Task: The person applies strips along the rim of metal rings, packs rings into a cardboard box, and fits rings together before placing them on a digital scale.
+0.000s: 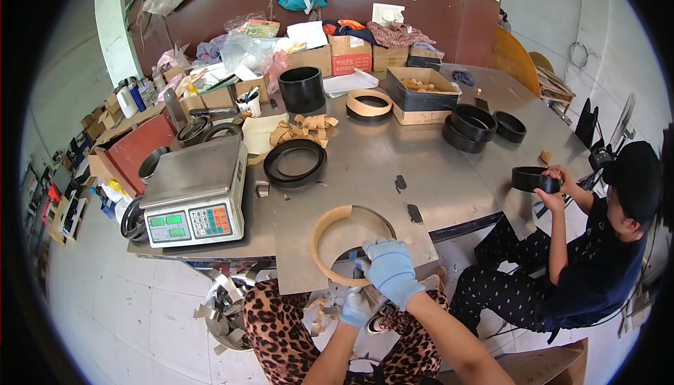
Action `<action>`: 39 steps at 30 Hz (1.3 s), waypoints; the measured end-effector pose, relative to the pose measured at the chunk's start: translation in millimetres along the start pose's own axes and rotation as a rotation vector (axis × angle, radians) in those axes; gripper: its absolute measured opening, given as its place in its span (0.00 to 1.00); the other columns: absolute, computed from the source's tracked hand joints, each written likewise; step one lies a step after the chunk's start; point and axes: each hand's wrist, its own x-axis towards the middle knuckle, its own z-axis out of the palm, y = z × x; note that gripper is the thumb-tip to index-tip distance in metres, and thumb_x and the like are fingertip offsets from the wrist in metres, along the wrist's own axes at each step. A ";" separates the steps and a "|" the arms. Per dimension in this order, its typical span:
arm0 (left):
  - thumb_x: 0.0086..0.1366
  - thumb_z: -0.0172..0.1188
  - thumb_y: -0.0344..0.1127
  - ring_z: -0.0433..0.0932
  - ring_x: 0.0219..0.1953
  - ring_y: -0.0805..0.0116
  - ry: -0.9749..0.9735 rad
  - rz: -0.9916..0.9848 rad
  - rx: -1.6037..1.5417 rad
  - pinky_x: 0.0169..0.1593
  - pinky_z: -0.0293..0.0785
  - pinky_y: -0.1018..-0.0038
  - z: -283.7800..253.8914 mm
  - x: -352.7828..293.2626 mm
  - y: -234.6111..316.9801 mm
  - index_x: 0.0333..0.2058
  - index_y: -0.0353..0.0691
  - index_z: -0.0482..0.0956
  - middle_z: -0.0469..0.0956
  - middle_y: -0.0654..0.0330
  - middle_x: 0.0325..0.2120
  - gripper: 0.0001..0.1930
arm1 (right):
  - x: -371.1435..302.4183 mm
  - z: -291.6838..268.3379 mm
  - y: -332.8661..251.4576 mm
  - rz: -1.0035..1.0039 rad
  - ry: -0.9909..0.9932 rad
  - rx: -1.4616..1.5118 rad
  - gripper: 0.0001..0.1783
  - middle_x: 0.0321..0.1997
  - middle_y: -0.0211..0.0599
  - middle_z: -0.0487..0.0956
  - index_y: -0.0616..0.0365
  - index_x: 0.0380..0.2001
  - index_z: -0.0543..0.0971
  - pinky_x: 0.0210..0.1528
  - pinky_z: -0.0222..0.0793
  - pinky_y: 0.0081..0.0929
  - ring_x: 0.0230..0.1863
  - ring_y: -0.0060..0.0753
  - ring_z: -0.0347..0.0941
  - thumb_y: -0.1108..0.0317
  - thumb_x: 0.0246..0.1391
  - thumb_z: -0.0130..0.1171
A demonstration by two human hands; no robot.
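Tan-and-black ring (316,244) rests at the front edge of the table (449,192); right hand (390,267) curls over it, left hand (358,307) sits just below, exact pinch unclear. Loose support could let it slip off.

I'm getting a bright, fairly even picture, though I can't place the light's source. Soft sheen spreads over the metal bench (379,164), and the pale floor (119,294) reads bright. The right hand (390,268) and tan ring (323,239) look fairly crisp. Toward my black, blue-fringed fisheye rim, straight lines bow and far-left clutter turns small and unclear.
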 end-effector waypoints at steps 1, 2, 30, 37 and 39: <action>0.57 0.64 0.36 0.71 0.57 0.63 0.009 -0.024 0.020 0.61 0.70 0.60 -4.3 6.6 0.4 0.60 0.50 0.64 0.73 0.60 0.54 0.31 | -4.2 5.8 0.7 -0.071 0.077 -0.062 0.15 0.31 0.40 0.76 0.57 0.31 0.76 0.38 0.65 0.42 0.36 0.45 0.73 0.58 0.46 0.65; 0.58 0.64 0.37 0.71 0.58 0.63 0.017 -0.050 0.040 0.61 0.70 0.60 -3.5 10.5 0.1 0.60 0.50 0.64 0.73 0.60 0.54 0.31 | -10.4 2.1 -2.1 -0.075 0.074 -0.059 0.15 0.31 0.40 0.76 0.57 0.31 0.76 0.38 0.65 0.42 0.36 0.45 0.73 0.58 0.46 0.65; 0.52 0.59 0.27 0.76 0.52 0.59 -0.022 0.288 0.246 0.56 0.74 0.59 -2.2 -10.8 -18.4 0.55 0.42 0.68 0.77 0.59 0.49 0.29 | 10.8 -11.0 23.8 -0.170 -0.105 0.201 0.15 0.34 0.45 0.77 0.57 0.35 0.76 0.37 0.70 0.43 0.34 0.50 0.75 0.62 0.45 0.65; 0.55 0.66 0.42 0.77 0.49 0.57 0.168 0.095 0.048 0.48 0.78 0.56 -2.1 7.5 -25.2 0.52 0.40 0.73 0.77 0.57 0.49 0.27 | 24.2 -20.9 11.4 -0.416 -0.291 -0.157 0.14 0.33 0.40 0.75 0.54 0.34 0.77 0.48 0.64 0.51 0.45 0.48 0.72 0.58 0.48 0.63; 0.56 0.67 0.39 0.76 0.45 0.68 -0.069 0.098 0.005 0.40 0.77 0.70 -37.4 10.4 -23.0 0.55 0.52 0.69 0.75 0.63 0.50 0.27 | 50.6 -35.6 2.3 -0.426 -0.104 -0.104 0.15 0.40 0.38 0.75 0.53 0.37 0.78 0.52 0.59 0.50 0.51 0.47 0.69 0.57 0.49 0.63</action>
